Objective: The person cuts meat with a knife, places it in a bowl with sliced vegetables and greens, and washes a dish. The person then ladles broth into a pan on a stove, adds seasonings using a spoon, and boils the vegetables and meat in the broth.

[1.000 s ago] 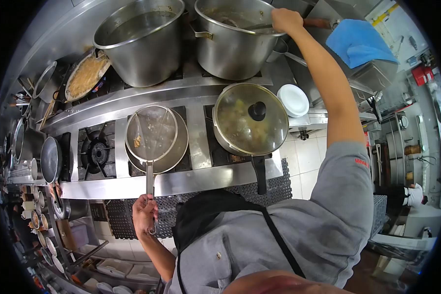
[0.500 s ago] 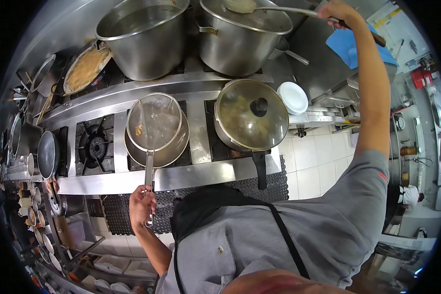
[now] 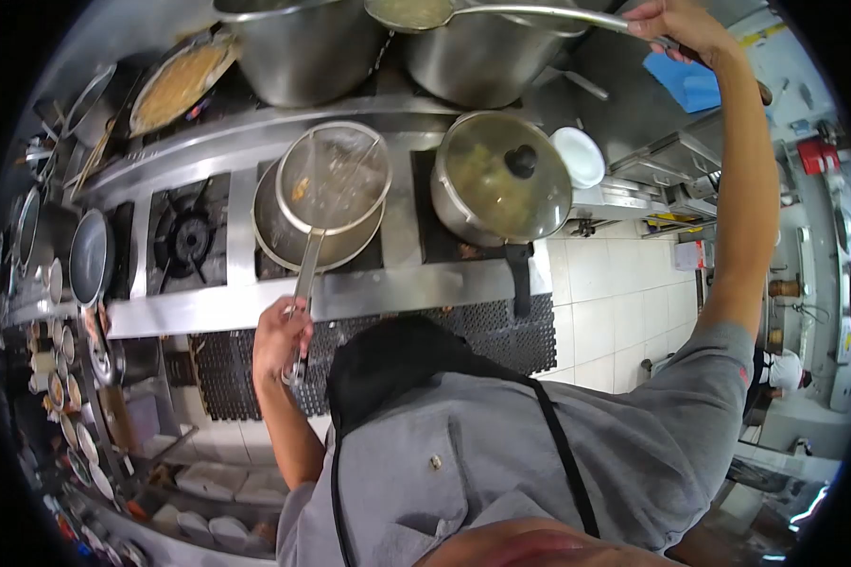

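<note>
My left hand (image 3: 282, 338) is closed around the long handle of a round mesh strainer (image 3: 345, 194). A small brown scrap lies in the mesh. Under the strainer, a metal pan (image 3: 270, 236) sits on a burner, its inside partly covered. High at the right, my right hand (image 3: 681, 28) grips the handle of a long ladle (image 3: 539, 11). The ladle's bowl, full of cloudy liquid, is above the gap between two big stockpots, the left pot (image 3: 303, 61) and the right pot (image 3: 468, 66). Drops fall from the bowl's underside.
A lidded pressure cooker (image 3: 487, 203) stands right of the strainer, its black handle pointing toward me. White plates (image 3: 577, 158) are stacked beyond it. A bare burner (image 3: 191, 241) and a frying pan (image 3: 92, 257) are at left. An oval tray of brownish food (image 3: 178, 87) lies behind.
The ladle has moved left, out from over the right stockpot, and now drips. My left hand still holds the strainer over the pan. The whole view has shifted slightly.
</note>
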### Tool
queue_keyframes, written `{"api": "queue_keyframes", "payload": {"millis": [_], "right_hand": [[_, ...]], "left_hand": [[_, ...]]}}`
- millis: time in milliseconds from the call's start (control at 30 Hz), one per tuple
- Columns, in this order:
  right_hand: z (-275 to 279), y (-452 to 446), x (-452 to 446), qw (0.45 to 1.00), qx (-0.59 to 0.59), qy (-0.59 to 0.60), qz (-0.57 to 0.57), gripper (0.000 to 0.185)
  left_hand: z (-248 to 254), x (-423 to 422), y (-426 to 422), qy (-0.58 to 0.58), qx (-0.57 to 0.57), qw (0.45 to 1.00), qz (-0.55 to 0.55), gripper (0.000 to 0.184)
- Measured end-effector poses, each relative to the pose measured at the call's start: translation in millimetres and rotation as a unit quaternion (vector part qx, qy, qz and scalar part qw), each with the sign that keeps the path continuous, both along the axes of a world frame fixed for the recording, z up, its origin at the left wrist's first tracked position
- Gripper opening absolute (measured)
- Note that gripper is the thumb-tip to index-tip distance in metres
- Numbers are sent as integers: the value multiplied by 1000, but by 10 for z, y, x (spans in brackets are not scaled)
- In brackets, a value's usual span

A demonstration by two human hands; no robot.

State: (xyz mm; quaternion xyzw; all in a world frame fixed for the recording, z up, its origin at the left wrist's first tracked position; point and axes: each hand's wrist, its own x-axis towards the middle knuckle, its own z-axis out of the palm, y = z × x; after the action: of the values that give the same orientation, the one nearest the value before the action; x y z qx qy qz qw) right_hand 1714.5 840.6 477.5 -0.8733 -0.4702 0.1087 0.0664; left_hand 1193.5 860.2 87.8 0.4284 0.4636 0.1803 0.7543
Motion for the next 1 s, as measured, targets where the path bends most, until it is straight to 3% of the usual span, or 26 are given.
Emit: {"api": "queue_keyframes", "payload": {"millis": [33, 100, 167, 300, 333, 367, 433, 467, 533, 567, 633, 700, 867, 967, 1000], "right_hand": [[-162, 3, -17, 999, -25, 19, 29, 16], [-637, 42, 65, 989, -38, 141, 31, 36], [-1003, 52, -137, 980, -58, 179, 71, 25], [-1769, 106, -598, 978, -99, 146, 115, 35], [-1903, 101, -744, 979, -93, 114, 142, 35], [-2202, 104, -733, 980, -48, -3, 192, 35], [-2221, -90, -1285, 965, 13, -159, 208, 31], [-2271, -132, -1401, 964, 12, -157, 214, 31], [-2388, -195, -1510, 856, 65, -410, 308, 38], [-2361, -240, -1499, 856, 64, -407, 311, 38], [-2153, -318, -1342, 737, 228, -556, 311, 44], [-1794, -400, -1051, 709, 261, -586, 292, 40], [-869, -537, -231, 725, 225, -631, 162, 33], [-682, -278, 157, 738, 140, -657, 62, 29], [-656, -159, 202, 721, 144, -672, 87, 18]], "left_hand": [[-36, -25, 7, -8, -6, 1000, 1, 21], [-16, -68, 5, -14, -11, 1000, 0, 21], [-21, -112, -8, -28, -13, 999, 9, 23], [-76, -207, -26, -25, -11, 999, 17, 23], [-83, -221, -34, -20, -7, 1000, 16, 23], [-81, -229, -37, -19, -8, 1000, 21, 23], [-78, -229, -73, -30, -14, 999, 25, 22], [-94, -228, -88, -21, -5, 1000, 21, 22], [-168, -234, -105, -25, -8, 999, 29, 22], [-186, -236, -124, -30, -10, 999, 28, 22], [-184, -204, -159, -20, -6, 999, 32, 22], [-195, -194, -171, -5, -2, 999, 47, 22], [-126, -158, -245, 15, 0, 998, 56, 19], [-114, -98, -313, 35, 27, 997, 61, 16], [-135, -77, -337, 21, 20, 997, 76, 16]]}}
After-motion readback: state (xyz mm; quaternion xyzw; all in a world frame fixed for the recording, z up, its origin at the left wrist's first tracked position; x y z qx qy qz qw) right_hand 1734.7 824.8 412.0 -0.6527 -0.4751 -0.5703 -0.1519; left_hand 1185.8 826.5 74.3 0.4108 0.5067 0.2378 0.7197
